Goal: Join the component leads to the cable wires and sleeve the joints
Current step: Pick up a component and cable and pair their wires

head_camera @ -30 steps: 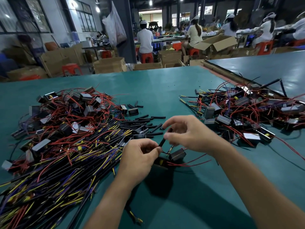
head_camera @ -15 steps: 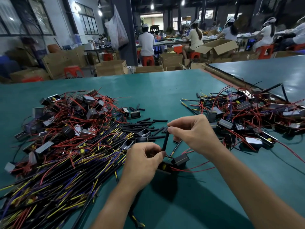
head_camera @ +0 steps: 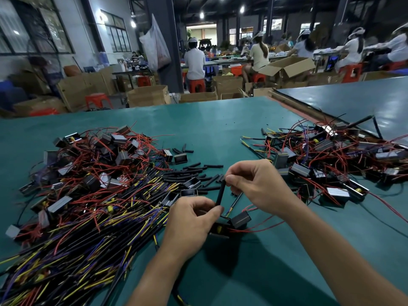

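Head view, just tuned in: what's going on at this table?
A person appears to be sleeving a joint. The right hand pinches the top of a near-upright black sleeve, and the left hand pinches its lower end, just above a small black component with red leads. Cables lie heaped at left, more components at right, loose sleeves between.

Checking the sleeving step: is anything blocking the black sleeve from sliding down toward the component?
Only the left hand, pinching the black sleeve at its lower end; the right hand holds the top.
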